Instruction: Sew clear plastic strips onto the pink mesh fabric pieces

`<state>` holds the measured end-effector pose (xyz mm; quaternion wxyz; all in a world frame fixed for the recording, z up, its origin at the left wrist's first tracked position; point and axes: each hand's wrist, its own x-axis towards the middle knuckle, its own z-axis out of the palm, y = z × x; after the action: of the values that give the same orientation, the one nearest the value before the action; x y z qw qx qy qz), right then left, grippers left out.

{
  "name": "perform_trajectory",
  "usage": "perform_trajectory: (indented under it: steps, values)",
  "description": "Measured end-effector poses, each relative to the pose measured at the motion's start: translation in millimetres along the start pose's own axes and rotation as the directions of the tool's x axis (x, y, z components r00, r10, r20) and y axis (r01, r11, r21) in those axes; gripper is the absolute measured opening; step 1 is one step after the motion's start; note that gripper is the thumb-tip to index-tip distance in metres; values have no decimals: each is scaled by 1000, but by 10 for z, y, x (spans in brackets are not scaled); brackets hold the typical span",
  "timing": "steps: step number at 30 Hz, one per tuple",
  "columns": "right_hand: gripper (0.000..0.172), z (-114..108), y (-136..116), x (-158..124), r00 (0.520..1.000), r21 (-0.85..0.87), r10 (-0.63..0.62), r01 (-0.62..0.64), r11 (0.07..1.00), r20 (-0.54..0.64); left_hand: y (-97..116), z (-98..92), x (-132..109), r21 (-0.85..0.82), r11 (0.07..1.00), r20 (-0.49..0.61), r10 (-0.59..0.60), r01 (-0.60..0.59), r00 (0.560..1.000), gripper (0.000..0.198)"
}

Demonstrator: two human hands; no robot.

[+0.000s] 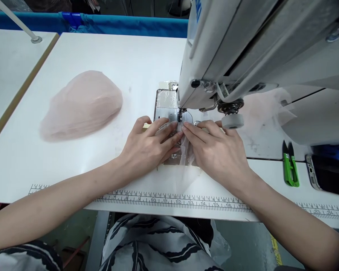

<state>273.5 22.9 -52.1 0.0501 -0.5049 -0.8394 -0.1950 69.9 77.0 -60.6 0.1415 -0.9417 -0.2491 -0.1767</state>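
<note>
Sheer pale fabric (183, 178) runs under the presser foot (180, 115) of a white sewing machine (214, 56) and hangs toward the table's front edge. My left hand (151, 145) lies to the left of the needle, its fingertips pressed together on the fabric just in front of the foot. From the right, my right hand (219, 148) grips the same fabric, thumb side near the needle and fingertips almost touching those of the left. Beneath the fingers is the metal needle plate (165, 103), partly covered by clear film. The fabric between the fingers is mostly hidden.
A stack of pale pink sheer pieces (84, 105) rests on the left of the white table. More sheer fabric (264, 113) lies behind the machine head. Green thread snips (290, 165) and a phone (327, 173) sit at the right. A printed ruler (164, 199) follows the front edge.
</note>
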Motion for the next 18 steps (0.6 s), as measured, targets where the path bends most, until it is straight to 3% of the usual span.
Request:
perform_trajectory:
  steps: [7,18]
  values:
    - [38,10,12,14,999,27,13,-14,1000,34,-26,23,11,-46,999,0,-17,17,1000,30]
    - [39,50,19,-8,1000,62,20,-20,998,-8,-7,22,19,-58,998,-15,-30,29,999,31]
